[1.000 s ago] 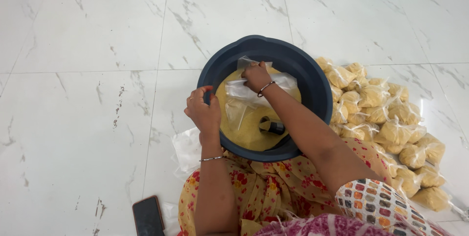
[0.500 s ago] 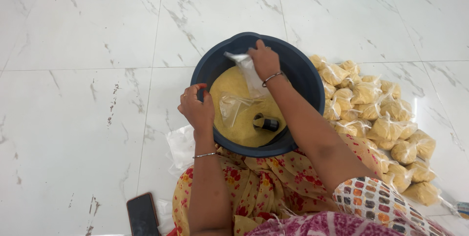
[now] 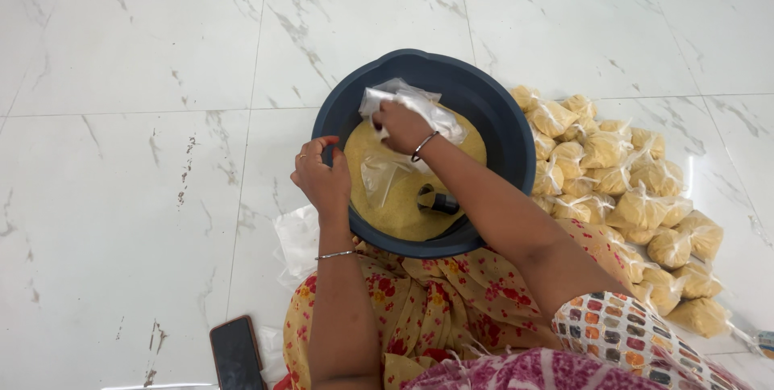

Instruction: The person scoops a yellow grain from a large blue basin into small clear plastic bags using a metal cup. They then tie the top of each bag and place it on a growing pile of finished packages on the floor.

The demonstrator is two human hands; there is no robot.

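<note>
A dark blue round tub (image 3: 492,104) sits on the floor in front of me, holding yellow grain (image 3: 403,208) and a small dark scoop (image 3: 438,201). My right hand (image 3: 401,126) is inside the tub, closed on a clear plastic bag (image 3: 419,104) whose lower part lies on the grain. My left hand (image 3: 322,176) rests at the tub's near-left rim, fingers curled over the edge of the bag and rim. Both wrists wear thin bangles.
A heap of several tied clear bags filled with yellow grain (image 3: 625,196) lies right of the tub. A stack of flat plastic bags (image 3: 297,237) lies under my left forearm. A dark phone (image 3: 238,351) rests on the white marble floor at lower left.
My right hand has moved left inside the tub, pulling the bag's mouth toward the far-left side. The left hand stays at the rim. The view has shifted slightly.
</note>
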